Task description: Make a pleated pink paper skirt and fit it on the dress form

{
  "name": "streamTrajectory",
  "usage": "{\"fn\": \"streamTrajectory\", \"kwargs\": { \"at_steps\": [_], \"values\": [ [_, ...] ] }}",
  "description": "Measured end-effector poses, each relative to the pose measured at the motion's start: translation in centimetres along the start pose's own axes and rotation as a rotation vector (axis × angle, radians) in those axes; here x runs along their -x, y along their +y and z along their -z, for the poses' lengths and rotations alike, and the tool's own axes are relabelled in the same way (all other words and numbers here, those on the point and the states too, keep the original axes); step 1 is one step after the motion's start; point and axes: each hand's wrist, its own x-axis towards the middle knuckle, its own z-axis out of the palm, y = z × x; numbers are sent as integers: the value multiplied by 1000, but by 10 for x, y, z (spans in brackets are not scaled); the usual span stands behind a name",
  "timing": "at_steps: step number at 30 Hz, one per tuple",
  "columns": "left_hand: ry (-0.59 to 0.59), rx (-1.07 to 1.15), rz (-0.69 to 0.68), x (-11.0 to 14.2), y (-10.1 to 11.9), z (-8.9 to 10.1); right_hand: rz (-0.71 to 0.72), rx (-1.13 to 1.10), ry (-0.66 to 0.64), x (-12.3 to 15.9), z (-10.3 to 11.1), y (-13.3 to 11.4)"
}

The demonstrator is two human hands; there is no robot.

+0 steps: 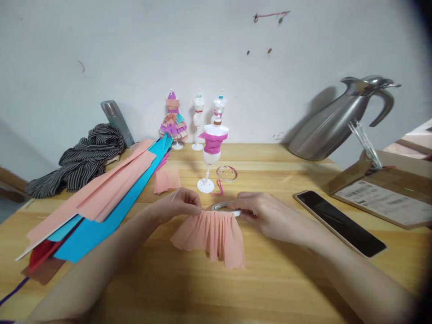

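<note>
Pale-grained wooden desk. Long peach and blue crepe-paper sheets fanned along left. Brushed-steel jug, tapering neck, at back right; brown cardboard box before it. Flat, black-screened smartphone near right forearm. Glossy white mannequin, magenta wrap round torso, just beyond hands, partly blocking another mannequin. Pleated peach crepe-paper skirt mid-desk, left hand's fingers pinched on gathered top; right hand's fingers closed on ring-shaped tape roll.

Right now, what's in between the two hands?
A pleated peach piece and a white ring, probably tape, are between the left hand and right hand in the head view.
</note>
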Motion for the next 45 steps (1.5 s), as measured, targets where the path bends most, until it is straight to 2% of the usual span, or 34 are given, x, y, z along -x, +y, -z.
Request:
{"fn": "streamTrajectory", "kwargs": {
  "at_steps": [3,10,15,19,23,29,32,37,45],
  "values": [
    [-36,-9,5,-2,-4,0,22,-57,-80,1,1,-4],
    [-90,-36,-15,1,0,3,46,-113,-157,3,4,-10],
    [-115,-65,-7,5,6,5,-25,-108,-39,1,-5,-3],
    [-35,-51,-28,4,7,5,-160,-103,67,-1,-6,1],
    [50,-33,-80,4,7,2,-152,-84,89,-1,-5,1],
    [29,-25,-71,5,8,1,-133,-121,84,-1,-7,1],
    [22,-37,-39,4,7,1,-135,-139,40,-1,-6,0],
    [44,-75,25,-3,-5,4,-146,-110,-41,1,-8,-2],
    [119,-87,35,-18,-34,5,-114,-194,-29,1,-8,0]
  ]
}}
